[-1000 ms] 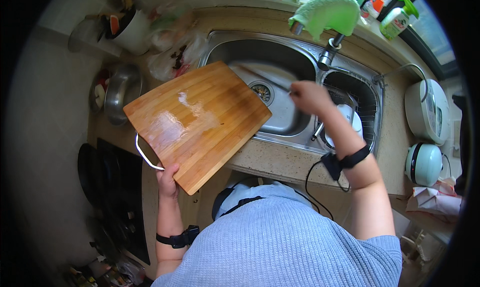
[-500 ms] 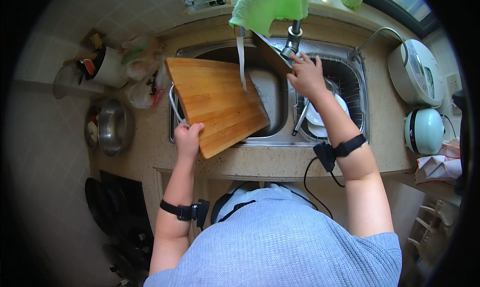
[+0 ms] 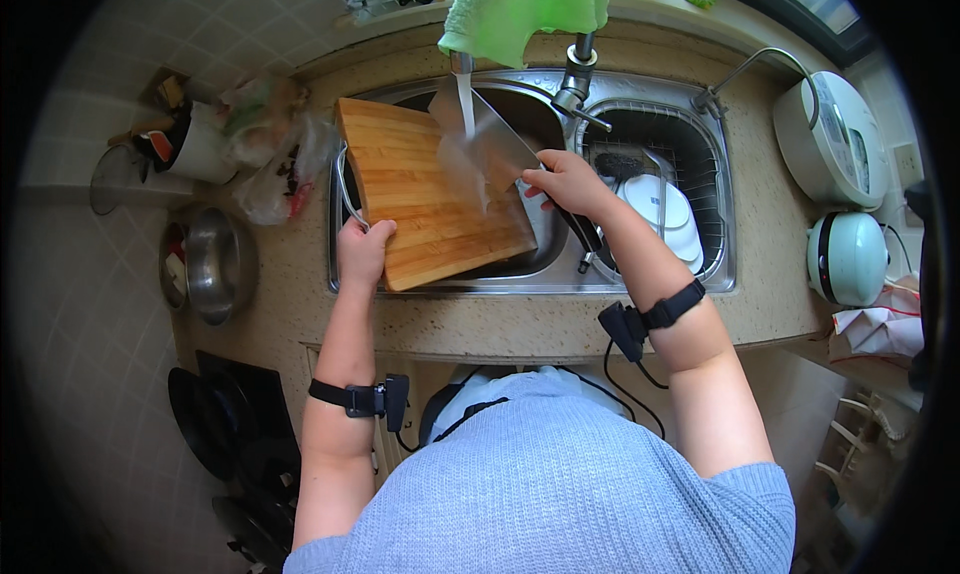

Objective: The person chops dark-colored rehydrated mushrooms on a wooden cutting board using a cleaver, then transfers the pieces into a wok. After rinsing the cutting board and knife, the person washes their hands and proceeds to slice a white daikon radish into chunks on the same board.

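A wooden cutting board (image 3: 395,179) lies tilted across the left basin of the steel sink (image 3: 440,286). At its near left corner, my left hand (image 3: 362,254) is closed on the board, just beside its metal handle (image 3: 347,186). My right hand (image 3: 570,186) grips the black handle of a cleaver (image 3: 508,146). The broad blade slants over the board, and water from the faucet (image 3: 578,86) runs down onto it. A green cloth (image 3: 525,19) drapes over the spout and hides most of it.
White dishes (image 3: 662,212) and a scrubber sit in the wire basket in the right basin. A rice cooker (image 3: 835,134) and a pale green appliance (image 3: 848,259) stand at right. Metal bowls (image 3: 218,264), plastic bags (image 3: 275,179) and a black stovetop (image 3: 265,404) are at left.
My right hand has left the faucet lever and taken hold of the cleaver, which stood in the sink; its blade is now under the water. The lever has swung rightward. My left hand keeps the board.
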Demonstrator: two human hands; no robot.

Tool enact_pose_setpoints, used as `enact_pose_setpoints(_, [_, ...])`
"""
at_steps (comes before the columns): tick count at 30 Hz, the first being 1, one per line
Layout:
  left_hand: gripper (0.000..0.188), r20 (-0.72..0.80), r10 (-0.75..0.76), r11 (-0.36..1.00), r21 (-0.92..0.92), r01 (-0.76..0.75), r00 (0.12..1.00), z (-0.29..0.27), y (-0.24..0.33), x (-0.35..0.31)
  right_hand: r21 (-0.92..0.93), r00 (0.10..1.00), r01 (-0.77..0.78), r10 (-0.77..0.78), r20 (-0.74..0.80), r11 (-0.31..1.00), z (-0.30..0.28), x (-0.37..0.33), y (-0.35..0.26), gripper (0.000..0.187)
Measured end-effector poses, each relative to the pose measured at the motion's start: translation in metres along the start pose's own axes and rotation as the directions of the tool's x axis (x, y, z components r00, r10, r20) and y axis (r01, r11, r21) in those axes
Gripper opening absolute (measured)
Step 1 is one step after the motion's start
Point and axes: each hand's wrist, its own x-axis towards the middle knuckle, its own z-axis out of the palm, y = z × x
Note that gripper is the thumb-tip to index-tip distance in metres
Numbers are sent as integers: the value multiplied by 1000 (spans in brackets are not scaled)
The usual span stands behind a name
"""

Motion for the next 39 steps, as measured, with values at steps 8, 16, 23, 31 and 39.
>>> enact_pose_setpoints(8, [45, 177, -290, 919, -224, 325, 941, 3, 9, -7, 257, 958, -280, 250, 141, 925, 6, -6, -20, 22])
enact_pose_setpoints(16, [40, 29, -101, 971, -213, 105, 994, -17, 9, -21, -882, 950, 151, -311, 6, 446, 27, 0, -24, 13])
enact_pose_setpoints(23, [35, -36, 167, 986, 4, -167, 985, -59, 48, -51, -914, 984, 155, -140, 109, 376, -8, 27, -18, 19])
enact_pose_setpoints(31, [53, -222, 333, 774, 619, -131, 917, -65, 66, -119, -747, 993, 54, 42, 109, 662, -90, 70, -24, 27])
enact_pose_setpoints(39, [44, -383, 335, 921, 325, -214, 861, -62, 6, -132, -693, 969, 229, -224, 100, 684, -77, 41, 3, 32])
